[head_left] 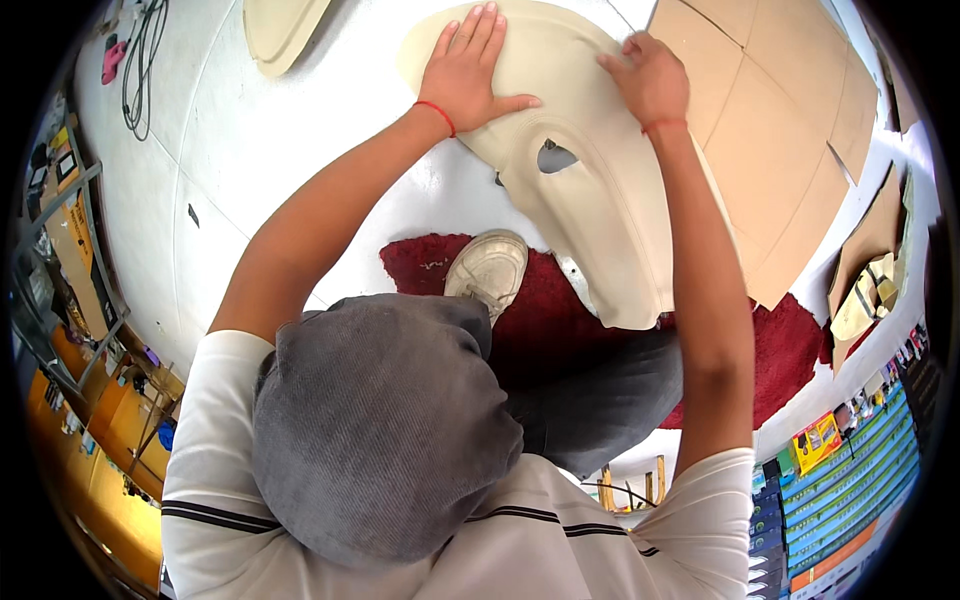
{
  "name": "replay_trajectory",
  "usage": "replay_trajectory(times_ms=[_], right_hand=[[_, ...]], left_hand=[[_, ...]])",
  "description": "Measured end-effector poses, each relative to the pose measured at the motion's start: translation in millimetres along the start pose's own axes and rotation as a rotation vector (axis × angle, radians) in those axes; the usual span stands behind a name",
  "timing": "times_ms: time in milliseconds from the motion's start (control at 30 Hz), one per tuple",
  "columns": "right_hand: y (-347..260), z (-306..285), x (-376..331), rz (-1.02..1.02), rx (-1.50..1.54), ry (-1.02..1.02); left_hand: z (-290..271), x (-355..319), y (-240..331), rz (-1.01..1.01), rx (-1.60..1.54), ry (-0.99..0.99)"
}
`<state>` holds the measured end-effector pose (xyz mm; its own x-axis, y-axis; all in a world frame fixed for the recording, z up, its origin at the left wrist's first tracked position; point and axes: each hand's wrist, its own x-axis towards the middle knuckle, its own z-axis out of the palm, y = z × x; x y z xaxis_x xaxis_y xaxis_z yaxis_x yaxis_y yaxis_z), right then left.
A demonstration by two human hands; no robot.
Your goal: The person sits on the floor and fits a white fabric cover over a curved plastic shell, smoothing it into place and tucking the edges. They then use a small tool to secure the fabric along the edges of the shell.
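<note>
A large cream-coloured curved panel with a cut-out hole lies on the white tiled floor, its near end over a dark red mat. My left hand lies flat on the panel's far part, fingers spread. My right hand has its fingers curled on the panel's upper right edge; whether it grips or only presses I cannot tell. Both wrists wear a thin red thread. A worn white shoe rests on the mat just below the panel.
Brown cardboard sheets cover the floor at the right. Another cream panel piece lies at the top left, near a black cable. Shelves with small items stand at the left, and stacked boxes sit at the lower right.
</note>
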<state>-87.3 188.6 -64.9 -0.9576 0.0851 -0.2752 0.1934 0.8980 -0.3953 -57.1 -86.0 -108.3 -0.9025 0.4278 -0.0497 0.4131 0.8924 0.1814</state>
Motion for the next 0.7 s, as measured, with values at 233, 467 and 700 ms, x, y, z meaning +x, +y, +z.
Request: replay_trajectory(times_ms=[233, 467, 700], right_hand=[[-26, 3, 38, 0.128, -0.047, -0.191], [-31, 9, 39, 0.083, -0.149, -0.231], [-34, -1, 54, -0.017, -0.335, -0.229]], left_hand=[[4, 4, -3, 0.019, -0.208, 0.127], [0, -15, 5, -0.111, -0.039, 0.023], [-6, -32, 8, -0.118, -0.098, 0.01]])
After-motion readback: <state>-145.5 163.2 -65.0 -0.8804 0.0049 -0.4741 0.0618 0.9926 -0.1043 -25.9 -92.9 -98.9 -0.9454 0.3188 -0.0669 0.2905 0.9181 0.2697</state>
